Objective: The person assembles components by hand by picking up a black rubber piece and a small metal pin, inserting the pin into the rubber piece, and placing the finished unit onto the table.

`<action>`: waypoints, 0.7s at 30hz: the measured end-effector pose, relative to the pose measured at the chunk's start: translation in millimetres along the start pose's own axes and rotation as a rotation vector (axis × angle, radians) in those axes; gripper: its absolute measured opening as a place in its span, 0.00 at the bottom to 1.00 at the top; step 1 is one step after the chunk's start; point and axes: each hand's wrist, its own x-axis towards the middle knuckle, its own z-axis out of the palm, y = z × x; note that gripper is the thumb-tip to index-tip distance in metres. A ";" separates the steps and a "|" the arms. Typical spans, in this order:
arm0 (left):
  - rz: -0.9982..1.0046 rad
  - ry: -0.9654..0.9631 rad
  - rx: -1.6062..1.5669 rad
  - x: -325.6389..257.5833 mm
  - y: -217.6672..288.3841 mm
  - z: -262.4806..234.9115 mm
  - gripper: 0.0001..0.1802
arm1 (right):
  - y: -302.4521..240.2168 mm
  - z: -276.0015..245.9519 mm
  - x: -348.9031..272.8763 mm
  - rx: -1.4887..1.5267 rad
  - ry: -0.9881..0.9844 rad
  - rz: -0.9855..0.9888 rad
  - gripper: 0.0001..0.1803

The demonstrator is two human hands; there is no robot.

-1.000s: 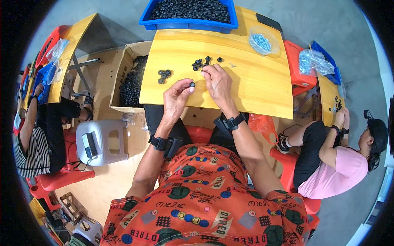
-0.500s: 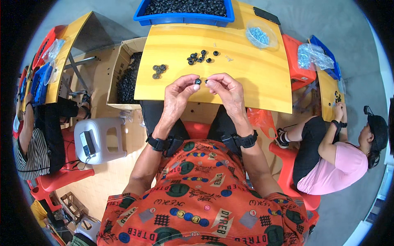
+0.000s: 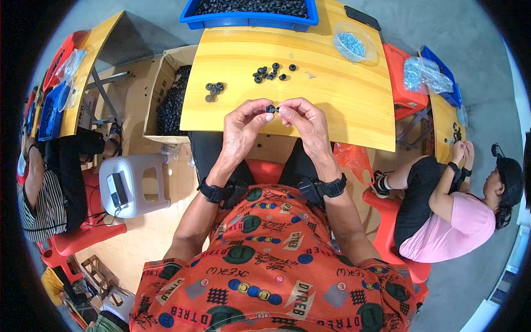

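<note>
Above the near edge of the yellow table [image 3: 354,110], my two hands meet in front of me. My left hand [image 3: 242,124] pinches a small round black part [image 3: 270,109] between thumb and fingertips. Thumb and forefinger of my right hand [image 3: 308,124] are closed on a tiny dark piece, which touches or nearly touches the black part; its kind is too small to tell. Farther up the table lies a loose cluster of black parts [image 3: 258,79], with a smaller group of dark round parts [image 3: 210,98] to its left. Several tiny screws [image 3: 310,76] lie to the right.
A blue tray [image 3: 249,21] full of black parts stands at the far edge. Near it are a clear bowl [image 3: 371,51] of bluish screws and a black flat object [image 3: 362,17]. A cardboard box [image 3: 152,105] is left of the table. Co-workers sit at both sides.
My right hand has moved slightly left, bringing its tiny piece up to the black part in my left hand. The black part has turned a little.
</note>
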 end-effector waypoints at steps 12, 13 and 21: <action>0.100 0.000 0.120 1.4 0.1 0.5 0.14 | 4.9 1.0 2.7 -0.050 0.023 -0.022 0.09; 0.099 0.000 0.119 1.2 0.9 0.5 0.14 | 5.2 0.9 2.6 -0.075 0.028 -0.029 0.08; 0.228 0.015 0.337 -1.7 12.4 1.8 0.13 | 5.8 -0.4 -0.4 -0.164 0.005 -0.079 0.10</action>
